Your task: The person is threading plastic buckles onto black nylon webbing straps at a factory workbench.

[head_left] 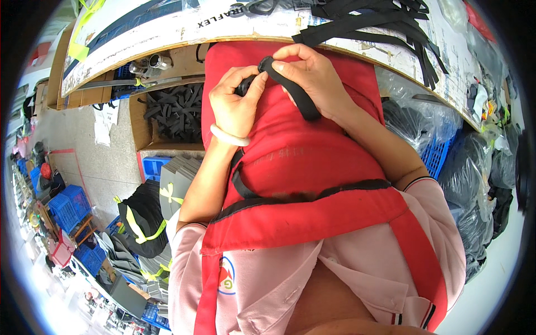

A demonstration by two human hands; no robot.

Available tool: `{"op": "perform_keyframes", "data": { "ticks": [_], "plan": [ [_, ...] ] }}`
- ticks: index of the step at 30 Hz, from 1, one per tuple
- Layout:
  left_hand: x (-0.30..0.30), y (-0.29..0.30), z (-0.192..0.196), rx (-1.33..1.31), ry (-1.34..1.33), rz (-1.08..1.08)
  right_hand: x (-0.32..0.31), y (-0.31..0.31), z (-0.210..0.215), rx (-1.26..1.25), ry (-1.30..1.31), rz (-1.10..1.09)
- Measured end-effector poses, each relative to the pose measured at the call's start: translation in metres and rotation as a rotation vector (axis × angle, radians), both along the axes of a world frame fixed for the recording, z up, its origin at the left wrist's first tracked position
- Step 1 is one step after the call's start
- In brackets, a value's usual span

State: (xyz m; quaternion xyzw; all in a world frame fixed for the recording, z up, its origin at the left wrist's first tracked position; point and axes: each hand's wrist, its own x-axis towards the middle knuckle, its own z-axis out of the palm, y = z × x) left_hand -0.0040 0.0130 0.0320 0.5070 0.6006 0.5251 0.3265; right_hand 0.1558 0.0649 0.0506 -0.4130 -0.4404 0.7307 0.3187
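Note:
Above my red apron (290,151), both hands meet at a black webbing strap (298,97). My left hand (233,100), with a white bangle at the wrist, is closed on one end of it, thumb against curled fingers. My right hand (310,75) pinches the strap near its top between thumb and fingers. From there one length hangs down to the right, its end loose over the apron. A small dark part sits between the two hands; its kind is too small to make out. A pile of black straps (379,28) lies on the table just beyond.
The worktable (346,47) curves across the far side. Left of my lap stands a cardboard box (139,120) full of black strap pieces, with glass jars (161,61) beyond. Tied black bundles (142,218) stand lower left. Clear plastic bags (469,173) and a blue crate (441,151) stand right.

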Motion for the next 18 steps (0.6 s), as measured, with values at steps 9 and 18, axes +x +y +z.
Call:
{"op": "perform_keyframes", "data": {
  "ticks": [9, 18],
  "plan": [
    [0.001, 0.000, -0.013, 0.169, 0.140, -0.015, 0.000, 0.007, -0.017, 0.047, 0.024, 0.024],
    [-0.008, 0.000, -0.017, -0.457, -1.138, -0.066, -0.005, 0.006, -0.035, 0.548, -0.103, 0.069]
  ]
}}
